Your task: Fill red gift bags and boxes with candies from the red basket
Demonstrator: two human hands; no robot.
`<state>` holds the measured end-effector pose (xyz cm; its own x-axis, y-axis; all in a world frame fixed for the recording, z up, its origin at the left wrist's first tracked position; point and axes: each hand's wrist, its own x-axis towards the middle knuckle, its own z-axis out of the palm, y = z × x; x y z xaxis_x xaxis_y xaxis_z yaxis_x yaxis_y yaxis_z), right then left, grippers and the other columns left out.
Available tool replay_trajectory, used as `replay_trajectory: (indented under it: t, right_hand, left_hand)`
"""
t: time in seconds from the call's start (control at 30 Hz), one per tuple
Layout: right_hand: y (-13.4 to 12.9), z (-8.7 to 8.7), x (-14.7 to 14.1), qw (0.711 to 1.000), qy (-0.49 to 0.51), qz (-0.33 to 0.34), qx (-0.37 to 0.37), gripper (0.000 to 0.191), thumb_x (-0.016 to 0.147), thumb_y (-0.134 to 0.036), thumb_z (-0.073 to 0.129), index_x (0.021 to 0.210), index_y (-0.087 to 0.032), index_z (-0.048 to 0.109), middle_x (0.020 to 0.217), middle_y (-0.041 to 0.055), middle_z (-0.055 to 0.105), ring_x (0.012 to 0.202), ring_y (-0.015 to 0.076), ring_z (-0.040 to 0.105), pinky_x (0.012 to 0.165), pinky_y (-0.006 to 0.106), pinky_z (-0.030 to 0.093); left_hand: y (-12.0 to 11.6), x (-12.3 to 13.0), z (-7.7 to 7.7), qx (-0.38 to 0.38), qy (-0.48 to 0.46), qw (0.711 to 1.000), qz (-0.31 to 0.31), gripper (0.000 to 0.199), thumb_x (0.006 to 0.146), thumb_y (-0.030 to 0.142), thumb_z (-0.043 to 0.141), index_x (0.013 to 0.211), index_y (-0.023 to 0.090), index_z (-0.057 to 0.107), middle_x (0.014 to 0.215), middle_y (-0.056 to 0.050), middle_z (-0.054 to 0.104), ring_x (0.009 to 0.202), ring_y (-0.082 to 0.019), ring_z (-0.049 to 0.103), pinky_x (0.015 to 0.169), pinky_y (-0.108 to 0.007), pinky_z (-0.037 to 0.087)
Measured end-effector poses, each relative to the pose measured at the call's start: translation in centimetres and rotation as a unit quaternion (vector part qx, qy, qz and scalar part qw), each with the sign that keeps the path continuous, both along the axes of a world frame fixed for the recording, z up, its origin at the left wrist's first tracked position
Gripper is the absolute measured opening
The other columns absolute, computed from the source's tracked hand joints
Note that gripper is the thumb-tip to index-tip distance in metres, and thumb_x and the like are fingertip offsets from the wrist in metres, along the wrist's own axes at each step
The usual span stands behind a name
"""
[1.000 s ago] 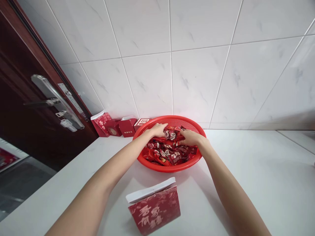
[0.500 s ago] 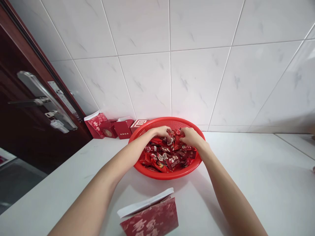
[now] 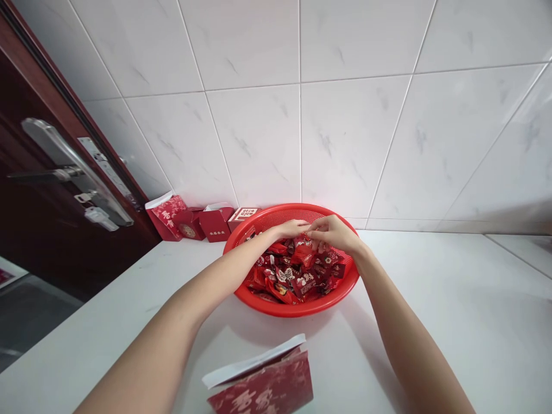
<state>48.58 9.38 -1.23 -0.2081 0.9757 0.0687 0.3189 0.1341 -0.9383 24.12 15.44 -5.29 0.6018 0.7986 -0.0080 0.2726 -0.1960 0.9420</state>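
Note:
A red plastic basket (image 3: pixel 295 310) holds a heap of small red-wrapped sweets (image 3: pixel 284 276). Both hands are inside it, close together over the back of the heap. My left hand (image 3: pixel 293 229) reaches in from the left with bent fingers, their tips partly hidden. Just below it a bright red packet (image 3: pixel 303 252) stands up from the pile, and its upper end meets the fingers. My right hand (image 3: pixel 334 233) is closed, thumb and fingers drawn together near the left fingertips; what they grip is not clear. Nearer me stands a red paper box (image 3: pixel 267 386) with its white-lined top open.
Several small red boxes (image 3: pixel 215 224) line the wall left of the basket. A tiled wall (image 3: pixel 345 132) rises behind the white tabletop (image 3: pixel 431 276). At the left is a dark door with a metal handle (image 3: pixel 77 172) and keys.
My right hand has moved left and turned over, meeting my left hand. A bright red packet now shows below the hands. The view has shifted slightly.

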Motion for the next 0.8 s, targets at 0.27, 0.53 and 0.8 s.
replay_trajectory:
  t: [0.27,0.53,0.8]
  right_hand:
    - [0.9,0.2,0.6,0.944,0.145,-0.284,0.089,0.011,0.069,-0.027,0.061,0.068,-0.018,0.065,0.064,0.0034,0.070,0.052,0.0125,0.055,0.053,0.026,0.043]
    - [0.9,-0.1,0.6,0.947,0.136,-0.274,0.094,0.014,0.066,-0.032,0.060,0.066,-0.019,0.065,0.068,0.0046,0.071,0.057,0.0146,0.056,0.056,0.028,0.044]
    - [0.6,0.3,0.4,0.953,0.142,-0.255,0.086,0.013,0.068,-0.030,0.061,0.066,-0.018,0.065,0.066,0.0028,0.068,0.057,0.0136,0.056,0.054,0.026,0.043]
  left_hand:
    - [4.3,5.6,-1.9,0.060,0.078,0.995,-0.022,0.043,0.073,0.044,0.080,0.111,0.024,0.072,0.114,-0.005,0.077,0.128,-0.033,0.055,0.101,-0.032,0.040]
    - [6.7,8.4,-2.7,0.127,0.121,0.984,-0.017,0.032,0.067,0.045,0.084,0.090,0.025,0.075,0.094,-0.005,0.076,0.117,-0.033,0.058,0.101,-0.035,0.039]
    - [6.5,8.5,-2.3,0.141,0.141,0.980,-0.008,0.029,0.062,0.041,0.087,0.079,0.023,0.072,0.080,0.000,0.073,0.105,-0.028,0.060,0.093,-0.032,0.043]
